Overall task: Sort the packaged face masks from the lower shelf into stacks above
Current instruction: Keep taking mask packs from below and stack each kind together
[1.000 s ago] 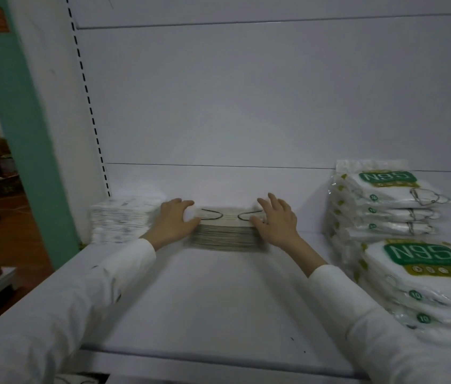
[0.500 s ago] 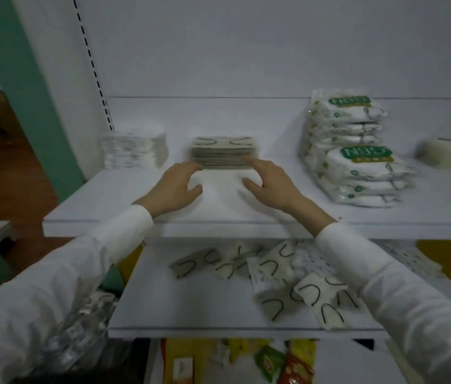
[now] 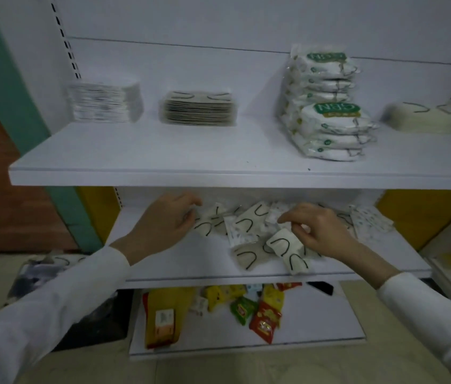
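The fingers [image 3: 296,214] of the right hand [image 3: 318,231] are curled, with thumb and forefinger drawn close over a tan packet [image 3: 284,243]. Whether it is yet pinched cannot be told. The left hand [image 3: 166,225] is loosely curled at the pile's left edge, and any hold there is hidden. Between both hands, a loose pile [image 3: 246,225] of masks is spread on the lower shelf [image 3: 177,261]. The tan packet lies just under the right fingertips, its long axis slanted, so the right hand is judged nearer. The matching tan stack [image 3: 198,109] is seen on the upper shelf [image 3: 163,151], above and to the left.
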A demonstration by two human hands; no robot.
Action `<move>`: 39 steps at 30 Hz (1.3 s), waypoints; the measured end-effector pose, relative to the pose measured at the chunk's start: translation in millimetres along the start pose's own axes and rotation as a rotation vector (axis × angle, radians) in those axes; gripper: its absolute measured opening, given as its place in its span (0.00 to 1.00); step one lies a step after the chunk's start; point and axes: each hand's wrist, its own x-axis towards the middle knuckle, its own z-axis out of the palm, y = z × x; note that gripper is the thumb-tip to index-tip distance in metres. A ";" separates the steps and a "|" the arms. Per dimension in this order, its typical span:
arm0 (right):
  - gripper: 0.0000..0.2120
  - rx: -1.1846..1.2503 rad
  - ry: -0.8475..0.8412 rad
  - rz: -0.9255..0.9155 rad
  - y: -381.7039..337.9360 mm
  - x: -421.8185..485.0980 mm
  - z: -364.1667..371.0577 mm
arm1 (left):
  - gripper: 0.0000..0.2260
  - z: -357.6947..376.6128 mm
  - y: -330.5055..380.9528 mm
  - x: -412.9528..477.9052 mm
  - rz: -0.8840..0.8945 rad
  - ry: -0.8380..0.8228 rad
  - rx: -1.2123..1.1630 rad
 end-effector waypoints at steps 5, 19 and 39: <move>0.12 0.138 0.078 0.558 71.6 -62.3 35.0 | 0.08 82.7 -15.6 -0.3 -0.138 -0.149 -0.141; 0.08 0.831 -0.012 1.621 198.0 -90.5 227.2 | 0.07 309.5 -18.7 16.2 -0.628 -0.206 -0.263; 0.06 1.516 0.070 1.513 165.2 -101.2 202.9 | 0.10 343.3 -0.8 44.0 -1.192 -0.285 -1.009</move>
